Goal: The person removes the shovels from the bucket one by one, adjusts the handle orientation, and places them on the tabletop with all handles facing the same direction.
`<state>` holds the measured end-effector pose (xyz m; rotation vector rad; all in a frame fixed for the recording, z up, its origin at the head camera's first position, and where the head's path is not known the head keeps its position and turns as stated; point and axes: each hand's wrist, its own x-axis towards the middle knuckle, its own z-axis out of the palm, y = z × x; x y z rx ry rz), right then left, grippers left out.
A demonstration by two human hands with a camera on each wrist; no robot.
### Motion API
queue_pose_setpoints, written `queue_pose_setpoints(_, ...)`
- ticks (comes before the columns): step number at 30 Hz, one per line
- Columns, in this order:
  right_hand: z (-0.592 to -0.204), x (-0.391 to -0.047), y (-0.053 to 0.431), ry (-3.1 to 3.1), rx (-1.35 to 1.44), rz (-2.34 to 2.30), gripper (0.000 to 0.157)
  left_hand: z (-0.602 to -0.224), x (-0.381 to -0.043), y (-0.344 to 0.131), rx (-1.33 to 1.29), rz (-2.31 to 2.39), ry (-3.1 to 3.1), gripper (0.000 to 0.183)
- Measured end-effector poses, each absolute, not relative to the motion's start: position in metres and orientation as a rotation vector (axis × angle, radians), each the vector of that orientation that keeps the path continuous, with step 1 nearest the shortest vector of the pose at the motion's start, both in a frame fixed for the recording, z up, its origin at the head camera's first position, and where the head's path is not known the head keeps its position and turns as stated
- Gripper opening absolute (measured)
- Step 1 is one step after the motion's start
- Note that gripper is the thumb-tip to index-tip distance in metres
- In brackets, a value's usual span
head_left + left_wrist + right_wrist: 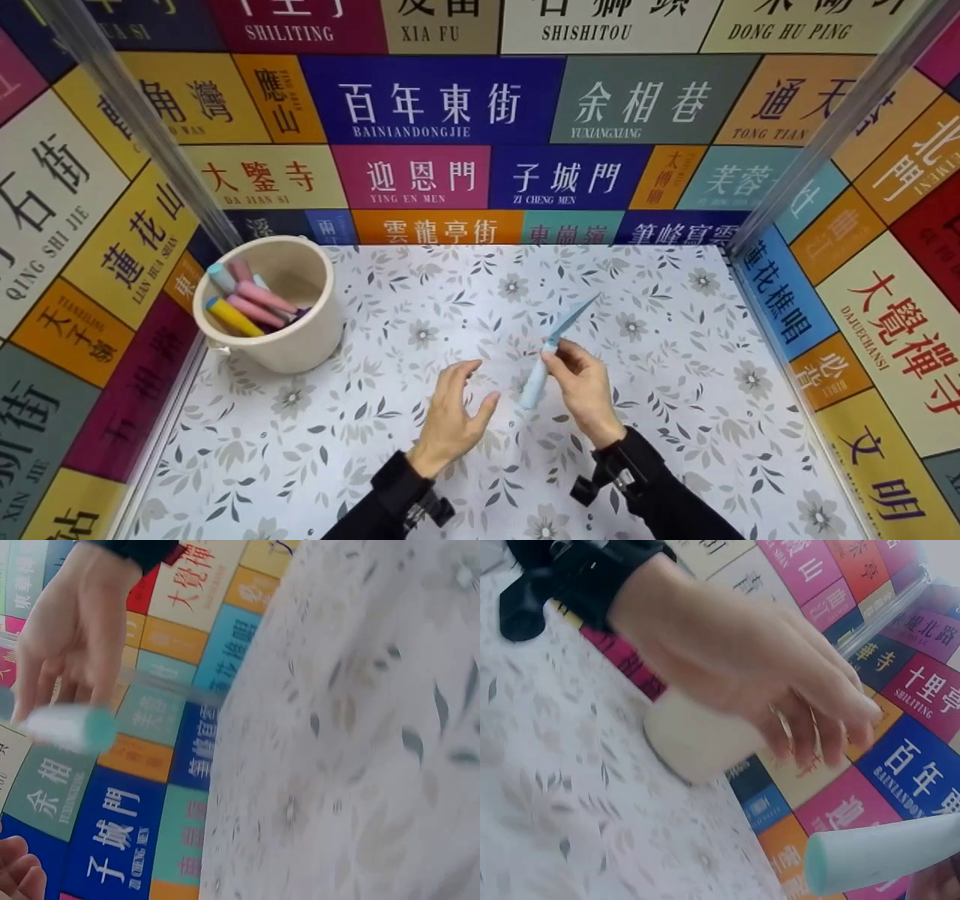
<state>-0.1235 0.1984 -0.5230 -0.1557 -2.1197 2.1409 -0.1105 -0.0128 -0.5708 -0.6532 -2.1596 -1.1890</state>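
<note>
My right hand (586, 386) pinches a knife (535, 381) near the top of its pale blue handle. The pointed blue blade (574, 316) slants up and to the right, above the table. In the left wrist view the right hand (79, 634) holds the handle (67, 727), whose end is mint green; the blade is out of that view. My left hand (450, 420) hovers to the left of the knife, apart from it, with loosely bent fingers and nothing in them. The right wrist view shows this left hand (735, 660) beyond the handle (885, 856).
A cream bucket (319, 330) stands at the back left, holding several pink, yellow and light blue handled things. A flower-patterned cloth (450, 300) covers the table. Panels with street names (431, 101) wall in the back and both sides.
</note>
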Motion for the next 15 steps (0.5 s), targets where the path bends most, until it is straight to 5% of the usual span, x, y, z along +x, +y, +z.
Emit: queue_pose_setpoints(15, -0.528, -0.111, 0.285, -2.411, -0.214, 1.555, 0.032, -0.572, -0.117, -0.118, -0.707, -0.626, -2.324, 0.041)
